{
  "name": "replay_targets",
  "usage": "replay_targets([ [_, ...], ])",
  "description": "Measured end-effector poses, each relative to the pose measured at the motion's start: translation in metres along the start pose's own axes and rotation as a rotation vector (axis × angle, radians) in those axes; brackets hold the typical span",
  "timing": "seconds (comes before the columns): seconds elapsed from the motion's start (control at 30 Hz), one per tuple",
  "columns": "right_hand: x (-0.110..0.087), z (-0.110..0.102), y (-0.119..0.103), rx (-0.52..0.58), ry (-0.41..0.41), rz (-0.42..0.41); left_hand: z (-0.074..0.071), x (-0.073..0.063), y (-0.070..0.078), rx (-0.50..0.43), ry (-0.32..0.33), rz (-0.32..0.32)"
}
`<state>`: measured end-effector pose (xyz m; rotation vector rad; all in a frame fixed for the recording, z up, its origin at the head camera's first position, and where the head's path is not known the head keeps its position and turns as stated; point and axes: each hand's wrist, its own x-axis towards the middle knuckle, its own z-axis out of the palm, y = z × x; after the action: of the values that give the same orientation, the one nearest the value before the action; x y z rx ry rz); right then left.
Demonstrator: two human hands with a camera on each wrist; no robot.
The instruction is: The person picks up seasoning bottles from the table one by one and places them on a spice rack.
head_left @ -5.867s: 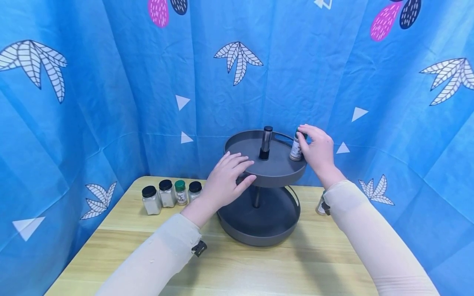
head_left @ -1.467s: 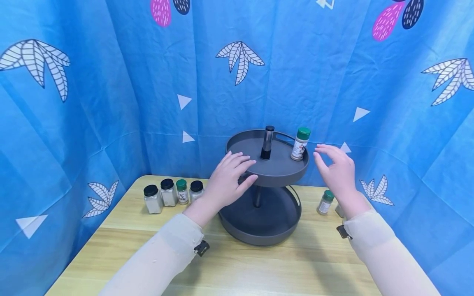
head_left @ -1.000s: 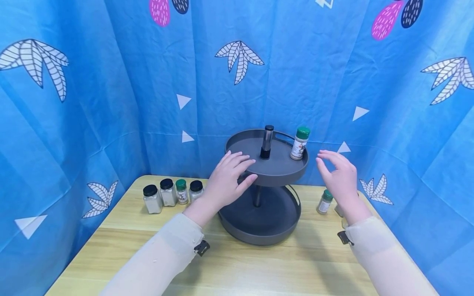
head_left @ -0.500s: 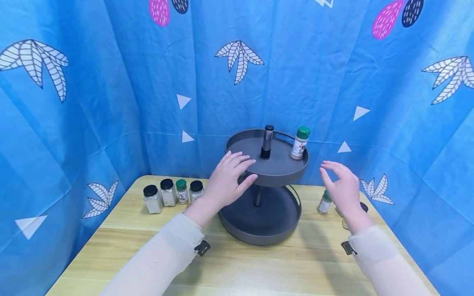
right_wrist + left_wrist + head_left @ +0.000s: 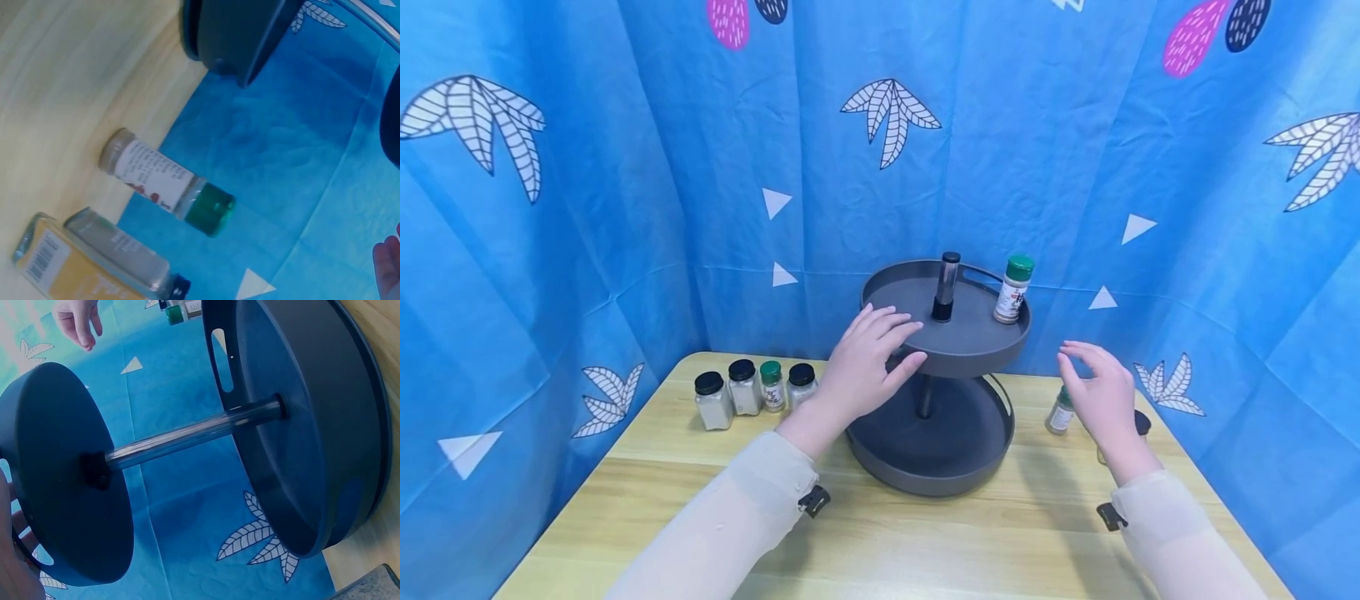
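Note:
A dark grey two-tier round tray (image 5: 940, 482) stands on the table. My left hand (image 5: 868, 367) holds the upper tier's rim at the front left by its handle slot. Its fingers lie over the inside and its thumb lies outside. One green-capped spice jar (image 5: 1012, 292) stands upright on the upper tier's right side. Right of the tray, my right hand (image 5: 1101, 396) hangs in the air with loosely bent fingers and holds nothing. Below it a second green-capped spice jar (image 5: 156, 175) stands on the table, partly hidden by the hand in the head view.
Beside that jar are a grey jar with a dark cap (image 5: 119, 250) and a yellow-labelled jar (image 5: 75, 265). Left of the tray stand several jars in a row, black-lidded ones (image 5: 713, 404) and a green-capped one (image 5: 772, 387). A blue patterned curtain (image 5: 880, 200) surrounds the wooden table (image 5: 647, 492).
My right hand let go of the green-capped spice jar on the upper tier, then moved right and down toward the jars on the table. My left hand stayed at the rim.

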<state>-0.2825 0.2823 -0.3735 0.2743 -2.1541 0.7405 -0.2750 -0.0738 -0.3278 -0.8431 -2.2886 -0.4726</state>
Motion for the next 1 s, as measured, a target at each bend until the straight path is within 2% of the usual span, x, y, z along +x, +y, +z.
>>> replay_targets([
  [0.2, -0.007, 0.003, 0.008, -0.011, 0.022, 0.008, -0.001, 0.0, 0.001, 0.002, 0.003, -0.001],
  [0.77, -0.024, 0.016, 0.035, -0.033, 0.018, 0.033, 0.002, -0.001, 0.0, -0.008, 0.001, -0.003],
  [1.0, -0.028, 0.018, 0.042, -0.052, -0.008, 0.066, 0.002, -0.001, 0.001, -0.005, 0.003, -0.003],
])
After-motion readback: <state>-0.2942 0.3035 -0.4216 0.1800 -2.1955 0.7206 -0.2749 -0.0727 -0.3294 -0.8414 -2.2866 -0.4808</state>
